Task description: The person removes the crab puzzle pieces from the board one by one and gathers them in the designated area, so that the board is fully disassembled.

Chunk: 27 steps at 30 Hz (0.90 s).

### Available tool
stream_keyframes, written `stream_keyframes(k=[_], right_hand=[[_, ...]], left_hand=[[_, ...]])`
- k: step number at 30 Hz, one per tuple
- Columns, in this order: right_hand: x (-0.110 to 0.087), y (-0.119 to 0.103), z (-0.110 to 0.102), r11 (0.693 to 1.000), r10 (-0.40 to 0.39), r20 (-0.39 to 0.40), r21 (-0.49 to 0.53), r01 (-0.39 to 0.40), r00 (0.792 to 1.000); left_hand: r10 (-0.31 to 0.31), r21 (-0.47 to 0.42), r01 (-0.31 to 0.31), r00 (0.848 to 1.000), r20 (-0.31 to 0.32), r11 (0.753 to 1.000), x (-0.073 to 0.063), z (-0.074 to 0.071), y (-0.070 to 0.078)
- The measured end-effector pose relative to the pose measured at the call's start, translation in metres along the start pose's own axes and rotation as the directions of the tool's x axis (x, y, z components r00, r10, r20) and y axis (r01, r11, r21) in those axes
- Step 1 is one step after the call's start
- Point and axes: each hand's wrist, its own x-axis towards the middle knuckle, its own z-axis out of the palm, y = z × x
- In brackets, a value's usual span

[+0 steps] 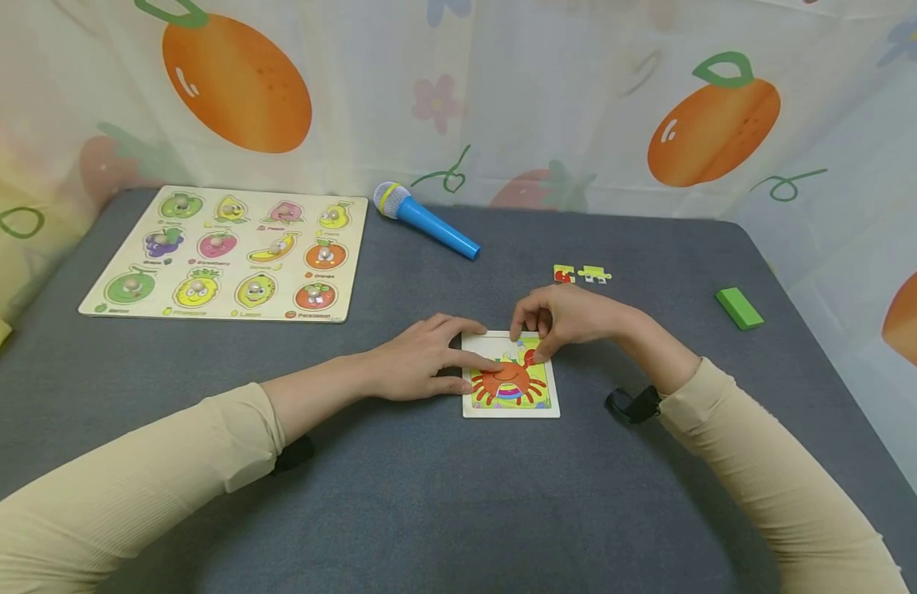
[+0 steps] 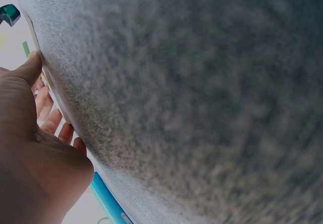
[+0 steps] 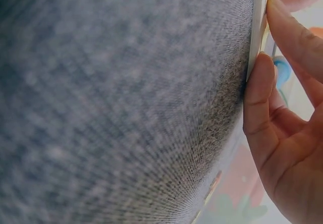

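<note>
A small crab jigsaw puzzle (image 1: 512, 384) lies in a pale square tray (image 1: 551, 415) on the table. My left hand (image 1: 414, 359) rests across its left side, fingers extended, one fingertip on the crab and the thumb at the tray's left edge. In the left wrist view, the left thumb (image 2: 30, 67) meets the board's edge. My right hand (image 1: 570, 318) curls over the upper right part, thumb on the red claw and a finger at the top edge. From the right wrist, the thumb (image 3: 298, 37) lies over the board, another fingertip against its side. Bare tray shows at the upper left.
Two loose jigsaw pieces, a red and yellow one (image 1: 564, 273) and a yellow one (image 1: 594, 272), lie beyond the right hand. A fruit knob puzzle board (image 1: 228, 289) stands at the back left, beside a blue toy microphone (image 1: 436, 229). A green block (image 1: 739, 308) lies at right.
</note>
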Motion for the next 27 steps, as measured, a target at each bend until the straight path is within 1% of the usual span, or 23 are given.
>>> stream_keyframes(k=[7, 20, 27], right_hand=[[0.0003, 0.0001, 0.0007, 1.000, -0.001, 0.000, -0.026, 0.001, 1.000], [-0.0006, -0.0031, 0.0002, 0.999, -0.016, 0.056, -0.037, 0.019, 0.998], [-0.0001, -0.0046, 0.0003, 0.999, -0.014, 0.069, -0.044, 0.017, 0.997]], left_hand=[[0.000, -0.004, 0.000, 1.000, -0.001, 1.000, -0.0003, -0.0006, 0.0007], [0.003, -0.006, -0.003, 1.000, 0.001, 1.000, -0.0002, -0.0012, 0.0009], [-0.003, 0.001, 0.003, 1.000, 0.004, 1.000, -0.0001, -0.0005, 0.0001]])
